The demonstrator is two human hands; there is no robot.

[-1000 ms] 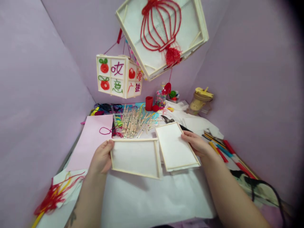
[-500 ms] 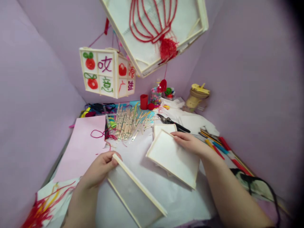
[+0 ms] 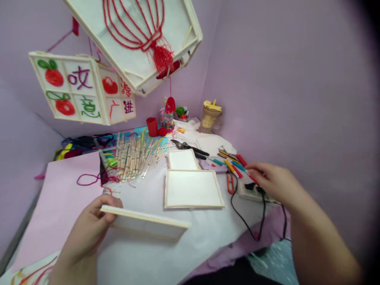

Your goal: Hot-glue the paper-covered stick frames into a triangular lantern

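Note:
My left hand (image 3: 89, 221) pinches one end of a thin wooden-framed panel (image 3: 148, 223) covered in white paper, tilted nearly edge-on above the table. My right hand (image 3: 270, 182) is at the right, its fingers closed on a red marker pen (image 3: 253, 179) that they partly cover. Around those fingers lie a blue marker (image 3: 238, 165) and a yellow marker (image 3: 229, 165). Between my hands a larger framed white panel (image 3: 192, 189) rests flat, with a smaller framed panel (image 3: 182, 159) just behind it.
Two paper lanterns hang overhead, a painted one (image 3: 74, 89) and one with a red tassel (image 3: 163, 55). Bundled wooden sticks (image 3: 130, 156), pruning shears (image 3: 190, 147), a red cup (image 3: 152, 126) and pink paper (image 3: 65, 186) lie behind. At right are an orange cutter (image 3: 230, 183) and a power strip (image 3: 251, 192) with cables.
My right hand has let go of the larger framed panel and moved right to the markers. The panel in my left hand has tilted closer to edge-on. The view has swung right.

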